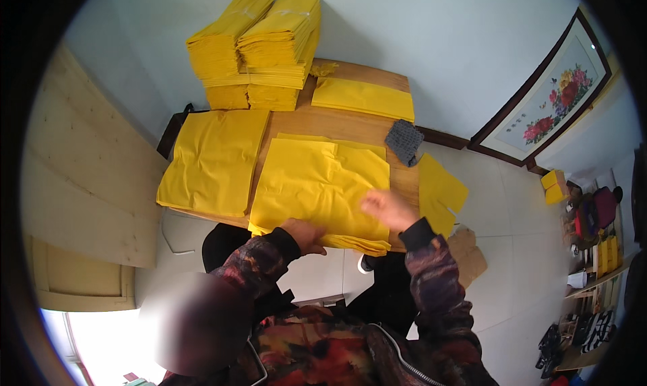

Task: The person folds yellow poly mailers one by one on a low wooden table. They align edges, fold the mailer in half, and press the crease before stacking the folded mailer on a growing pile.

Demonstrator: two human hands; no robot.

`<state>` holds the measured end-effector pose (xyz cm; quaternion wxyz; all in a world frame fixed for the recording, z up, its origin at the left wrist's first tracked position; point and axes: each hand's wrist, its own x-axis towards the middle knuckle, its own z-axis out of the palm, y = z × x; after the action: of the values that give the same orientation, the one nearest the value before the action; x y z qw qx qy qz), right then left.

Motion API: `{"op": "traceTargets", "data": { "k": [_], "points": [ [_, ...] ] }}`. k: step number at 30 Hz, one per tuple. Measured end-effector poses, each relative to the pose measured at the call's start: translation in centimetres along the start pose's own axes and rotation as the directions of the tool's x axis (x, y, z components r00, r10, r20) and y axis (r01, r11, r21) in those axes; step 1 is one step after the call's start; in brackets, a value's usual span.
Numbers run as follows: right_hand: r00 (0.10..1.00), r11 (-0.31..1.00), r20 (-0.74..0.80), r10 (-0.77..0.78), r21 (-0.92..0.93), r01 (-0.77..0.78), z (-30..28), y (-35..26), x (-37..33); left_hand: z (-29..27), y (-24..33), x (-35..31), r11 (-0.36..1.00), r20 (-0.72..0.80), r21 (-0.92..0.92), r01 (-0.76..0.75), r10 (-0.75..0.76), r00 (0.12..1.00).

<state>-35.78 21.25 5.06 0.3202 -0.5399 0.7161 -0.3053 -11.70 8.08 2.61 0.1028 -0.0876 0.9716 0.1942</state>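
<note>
A pile of creased yellow sheets (317, 177), like paper or thin cloth, lies at the front of the wooden table. Its near edge is folded into a layered strip (354, 242) along the table's front. My left hand (304, 235) grips that near edge, fingers closed, part of them hidden by the sleeve and sheets. Over the right side of the pile is my right hand (389, 209), its fingers curled and a little blurred; whatever they hold, if anything, does not show. Left of the pile lies another flat yellow stack (216, 160).
Tall bundles of folded yellow sheets (253, 42) stand on the wooden table (330, 123) at the back left. A flat yellow stack (364, 98) lies at the back right, near a grey textured cloth (404, 142). Right of the table are yellow sheets (441, 194) and brown cardboard (466, 256).
</note>
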Motion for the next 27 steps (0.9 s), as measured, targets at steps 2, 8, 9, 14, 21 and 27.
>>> {"op": "traceTargets", "data": {
  "k": [2,8,9,14,21,27],
  "points": [
    [0.936,0.991,-0.336,0.102,-0.049,-0.125,-2.4,2.2,2.2,0.2,-0.1,0.2,0.999,0.044,0.030,0.030,-0.031,0.999],
    [0.848,0.956,-0.454,0.273,0.029,-0.292,-4.0,6.0,7.8,1.0,-0.5,-0.2,1.000,-0.035,0.009,-0.028,0.028,0.999],
    [0.840,0.944,-0.431,0.328,0.135,-0.300,-3.8,6.3,8.2,1.0,-0.5,-0.2,1.000,-0.027,0.010,-0.026,0.027,0.999],
    [0.914,0.911,-0.359,0.189,0.411,-0.027,-3.1,7.5,9.0,1.0,-0.6,-0.3,0.999,-0.029,-0.001,-0.046,0.046,0.999],
    [0.859,0.993,-0.508,-0.060,-0.116,0.001,-3.0,6.9,9.4,1.1,-0.6,-0.5,0.997,-0.055,0.004,-0.074,0.074,0.996],
    [0.834,0.889,-0.540,-0.114,-0.430,-0.157,-1.9,5.6,8.9,0.8,-0.5,-0.4,0.997,-0.029,-0.020,-0.070,0.070,0.997]
  ]
}}
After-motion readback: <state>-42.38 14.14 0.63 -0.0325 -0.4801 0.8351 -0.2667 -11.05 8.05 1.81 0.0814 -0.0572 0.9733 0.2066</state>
